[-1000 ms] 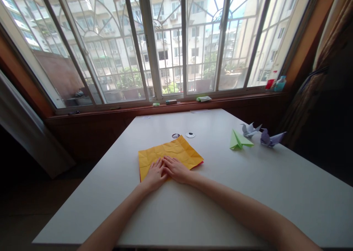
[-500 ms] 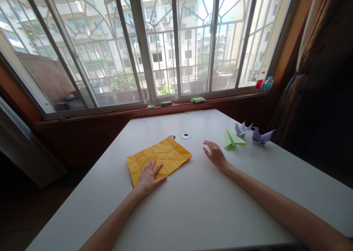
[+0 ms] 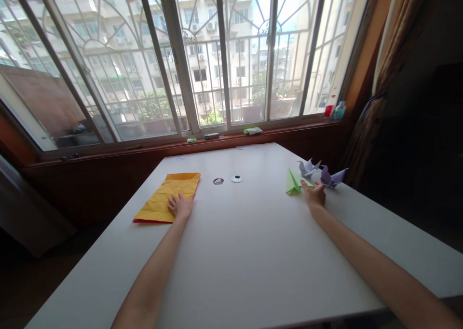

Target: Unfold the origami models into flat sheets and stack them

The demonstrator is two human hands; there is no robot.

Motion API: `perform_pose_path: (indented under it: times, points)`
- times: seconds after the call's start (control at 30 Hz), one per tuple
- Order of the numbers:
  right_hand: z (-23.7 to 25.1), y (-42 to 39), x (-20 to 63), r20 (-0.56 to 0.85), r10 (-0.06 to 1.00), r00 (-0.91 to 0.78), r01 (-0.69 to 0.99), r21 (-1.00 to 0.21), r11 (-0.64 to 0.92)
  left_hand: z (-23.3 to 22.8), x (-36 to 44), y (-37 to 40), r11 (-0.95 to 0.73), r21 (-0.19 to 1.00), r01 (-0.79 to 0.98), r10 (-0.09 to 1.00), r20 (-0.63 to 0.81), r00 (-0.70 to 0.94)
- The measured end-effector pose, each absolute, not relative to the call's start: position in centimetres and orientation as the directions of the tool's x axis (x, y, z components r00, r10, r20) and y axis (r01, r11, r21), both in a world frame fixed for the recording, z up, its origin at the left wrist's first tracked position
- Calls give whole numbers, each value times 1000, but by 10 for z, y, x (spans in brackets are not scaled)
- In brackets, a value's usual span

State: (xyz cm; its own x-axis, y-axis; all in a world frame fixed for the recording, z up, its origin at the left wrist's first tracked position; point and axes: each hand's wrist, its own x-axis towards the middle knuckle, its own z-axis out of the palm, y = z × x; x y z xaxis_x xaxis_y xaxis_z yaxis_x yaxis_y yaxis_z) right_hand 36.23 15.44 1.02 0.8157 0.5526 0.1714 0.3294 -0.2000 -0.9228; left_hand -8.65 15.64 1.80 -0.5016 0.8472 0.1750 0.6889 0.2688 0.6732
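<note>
My left hand lies with spread fingers on the right edge of a creased sheet of yellow paper, whose red underside shows along the near edge. On the right of the table, my right hand has closed its thumb and fingers around the tail end of a light green folded paper plane. Just beyond that hand stands a purple paper crane. A pale grey-lilac paper crane sits behind the plane, partly overlapped by it.
The white table has a round hole and, beside it, a white disc with a dark centre. Small items and a green-white packet rest on the windowsill, with red and blue bottles at its right end.
The yellow paper has slid left and turned under my left hand. My right hand has moved right, from bare table to the green paper plane, and closed on it. The view has shifted slightly.
</note>
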Motion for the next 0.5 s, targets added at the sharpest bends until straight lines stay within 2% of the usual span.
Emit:
perform_pose_path:
  times: [0.17,0.27,0.4,0.5]
  points:
    - [23,157,350,53,639,767,195,-969,-154,31,-56,147,11,847,532,879,245,-409]
    - [29,153,318,9,758,652,114,-990,-86,31,-38,127,-93,926,367,935,208,-287]
    - [35,131,251,39,935,351,37,-999,28,29,-23,95,-64,994,92,991,74,-114]
    - [41,110,203,126,983,131,1,-992,127,32,-20,77,-6,997,-80,1000,7,7]
